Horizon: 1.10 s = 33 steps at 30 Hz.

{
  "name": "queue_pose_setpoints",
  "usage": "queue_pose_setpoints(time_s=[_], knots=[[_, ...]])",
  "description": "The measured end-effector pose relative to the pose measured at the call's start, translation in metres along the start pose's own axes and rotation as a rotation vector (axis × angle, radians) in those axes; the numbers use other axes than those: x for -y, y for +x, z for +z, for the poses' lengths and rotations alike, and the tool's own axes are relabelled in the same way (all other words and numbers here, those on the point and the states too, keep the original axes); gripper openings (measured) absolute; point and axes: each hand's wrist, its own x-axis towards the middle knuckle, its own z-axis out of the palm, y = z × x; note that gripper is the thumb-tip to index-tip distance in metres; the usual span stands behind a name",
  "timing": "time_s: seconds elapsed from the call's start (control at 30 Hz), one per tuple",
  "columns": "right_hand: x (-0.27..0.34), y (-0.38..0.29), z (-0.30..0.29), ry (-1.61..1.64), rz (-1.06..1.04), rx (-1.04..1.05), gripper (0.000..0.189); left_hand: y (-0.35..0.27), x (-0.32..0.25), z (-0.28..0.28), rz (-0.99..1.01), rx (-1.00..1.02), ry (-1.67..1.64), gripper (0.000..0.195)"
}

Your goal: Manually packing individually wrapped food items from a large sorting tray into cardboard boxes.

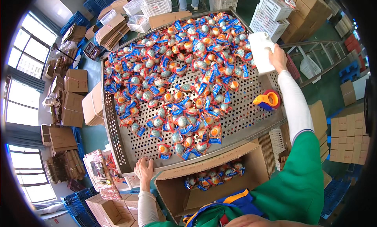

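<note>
My right hand [278, 58] grips a white plastic jug [261, 52] by its handle over the right edge of the perforated metal table [241, 115]. My left hand [144, 168] rests on the table's near left edge, holding nothing. Many small egg-like items in clear, red and blue wrappers [179, 103] are spread across the table. An orange tape dispenser [268, 100] lies on the right side of the table, below the jug. Below the near edge stands an open cardboard box [212, 194] with several wrapped items inside.
Stacked white crates [271, 18] stand beyond the table's far right corner, near a metal ladder-like frame [321, 54]. Cardboard boxes [73, 106] line the left side by the windows. A utility knife [103, 182] lies on a stack at the lower left. A person's legs [188, 0] show beyond the table.
</note>
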Motion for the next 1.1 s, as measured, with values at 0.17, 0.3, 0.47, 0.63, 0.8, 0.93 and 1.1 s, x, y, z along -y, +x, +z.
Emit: queue_pose_setpoints(time_s=[0.17, 0.3, 0.47, 0.63, 0.8, 0.93, 1.1], knots=[[0.023, 0.017, 0.017, -0.039, -0.114, -0.014, 0.033, 0.002, -0.011, 0.005, -0.099, -0.165, 0.024, 0.039], [0.028, 0.027, 0.021, -0.054, -0.063, 0.1, 0.035, 0.0, -0.013, 0.004, -0.059, -0.177, 0.014, 0.035], [0.021, 0.02, 0.016, -0.043, -0.112, 0.32, 0.034, -0.001, -0.012, 0.003, 0.009, -0.245, 0.037, 0.027], [0.004, 0.026, 0.018, 0.066, 0.088, 0.272, 0.031, 0.0, -0.011, 0.004, 0.049, -0.267, 0.044, 0.025], [0.024, 0.044, 0.051, 0.082, -0.017, 0.221, 0.028, 0.002, -0.012, 0.003, 0.036, -0.248, 0.038, 0.023], [0.051, 0.022, 0.073, 0.105, -0.341, 0.197, 0.028, 0.003, -0.014, 0.002, 0.009, -0.22, 0.049, 0.021], [0.06, -0.028, 0.061, 0.281, -0.339, 0.253, 0.028, 0.002, -0.015, 0.002, 0.049, -0.292, 0.058, 0.019]])
